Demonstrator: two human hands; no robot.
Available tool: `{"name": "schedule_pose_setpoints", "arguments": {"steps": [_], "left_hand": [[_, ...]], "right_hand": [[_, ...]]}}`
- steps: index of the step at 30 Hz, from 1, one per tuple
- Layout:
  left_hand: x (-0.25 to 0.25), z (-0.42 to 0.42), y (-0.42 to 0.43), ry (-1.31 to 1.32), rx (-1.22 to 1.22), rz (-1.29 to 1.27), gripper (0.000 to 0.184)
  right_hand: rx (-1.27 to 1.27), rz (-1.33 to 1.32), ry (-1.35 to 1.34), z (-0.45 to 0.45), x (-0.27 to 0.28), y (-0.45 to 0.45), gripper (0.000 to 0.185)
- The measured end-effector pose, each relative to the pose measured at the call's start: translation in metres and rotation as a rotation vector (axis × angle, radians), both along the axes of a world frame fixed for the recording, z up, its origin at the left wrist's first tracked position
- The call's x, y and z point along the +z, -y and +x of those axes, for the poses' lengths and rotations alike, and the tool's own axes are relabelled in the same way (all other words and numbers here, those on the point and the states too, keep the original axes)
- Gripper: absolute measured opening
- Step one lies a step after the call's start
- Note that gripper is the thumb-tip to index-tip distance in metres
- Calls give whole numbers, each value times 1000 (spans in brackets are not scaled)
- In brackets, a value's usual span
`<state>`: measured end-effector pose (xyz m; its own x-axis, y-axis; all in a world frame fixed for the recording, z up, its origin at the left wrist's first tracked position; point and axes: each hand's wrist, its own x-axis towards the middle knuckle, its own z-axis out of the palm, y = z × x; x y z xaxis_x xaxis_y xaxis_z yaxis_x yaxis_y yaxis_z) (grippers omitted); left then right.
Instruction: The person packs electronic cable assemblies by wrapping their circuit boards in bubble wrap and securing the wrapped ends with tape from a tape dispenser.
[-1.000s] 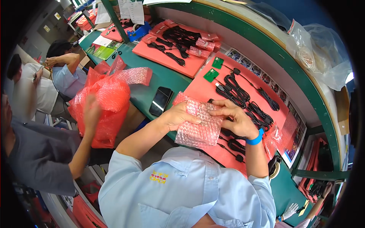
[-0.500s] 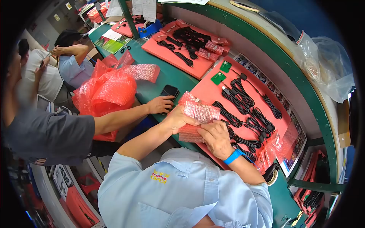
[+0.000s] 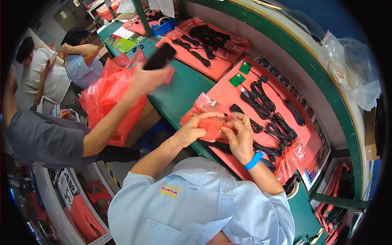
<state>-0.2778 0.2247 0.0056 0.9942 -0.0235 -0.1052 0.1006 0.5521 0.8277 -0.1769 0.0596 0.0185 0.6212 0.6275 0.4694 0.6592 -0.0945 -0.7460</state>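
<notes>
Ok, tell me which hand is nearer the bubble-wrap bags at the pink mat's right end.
Right hand, left of the bubble-wrap bags; the left hand is farther left, beyond the wrap both hold.

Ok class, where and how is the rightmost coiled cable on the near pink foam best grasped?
Probably from above, pinched across the middle of the coiled cable, since it lies flat, long and narrow, with pink foam bare on both sides.

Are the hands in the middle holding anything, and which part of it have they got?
Yes, some pink bubble wrap. The left hand holds its left side, and the right hand has its right end between the fingers.
</notes>
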Motion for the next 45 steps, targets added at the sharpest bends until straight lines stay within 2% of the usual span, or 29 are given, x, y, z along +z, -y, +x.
{"name": "schedule_pose_setpoints", "arguments": {"steps": [2, 4, 7, 8, 11, 14, 17, 21, 24, 26, 28, 30, 31, 33, 35, 39, 45], "left_hand": [[-2, -1, -1, 110, -8, 4, 61], [0, 0, 4, 162, -27, 8, 61], [2, -1, 24, 231, 176, 346, 52], [1, 1, 26, 232, 168, 348, 52], [-8, 5, 29, 56, 346, 505, 40], [-8, 9, 27, 51, 372, 497, 35], [-14, 10, 27, 50, 376, 485, 31], [-25, 16, 21, 43, 394, 425, 30], [-23, 21, 19, 25, 390, 332, 30], [-6, 22, 18, -142, 384, 275, 33], [-2, 25, 17, -162, 407, 335, 36], [4, 28, 17, -201, 403, 408, 37], [3, 30, 17, -200, 389, 412, 37], [0, 31, 12, -194, 361, 421, 36], [2, 31, 10, -183, 314, 426, 36], [3, 36, 4, -135, 286, 444, 35], [4, 45, 3, -130, 271, 390, 34]], "right_hand": [[-57, 49, 54, 3, -4, 0, 8], [8, 17, -21, 6, -10, 2, 9], [36, -13, -82, 7, -14, 3, 10], [43, -33, -106, 6, -14, 2, 10], [38, -70, -124, 7, -5, 4, 11], [8, -111, -112, 16, 4, 9, 12], [-293, -70, 153, 39, 3, 26, 11], [-474, 240, -208, 37, 44, 106, 9], [-695, 340, -158, 23, 51, 191, 10], [-832, 373, -173, 22, 39, 250, 9], [-1092, 37, -149, 8, 12, 311, 6], [-1234, -250, -252, -2, -35, 368, 6], [-1264, -357, -386, -6, -63, 399, 9], [-1258, -358, -613, -20, -83, 417, 9], [-1189, -187, -800, -29, -82, 417, 6], [-1114, -144, -970, -29, -77, 418, 7], [-1120, -360, -980, -25, -99, 442, 16]]}}
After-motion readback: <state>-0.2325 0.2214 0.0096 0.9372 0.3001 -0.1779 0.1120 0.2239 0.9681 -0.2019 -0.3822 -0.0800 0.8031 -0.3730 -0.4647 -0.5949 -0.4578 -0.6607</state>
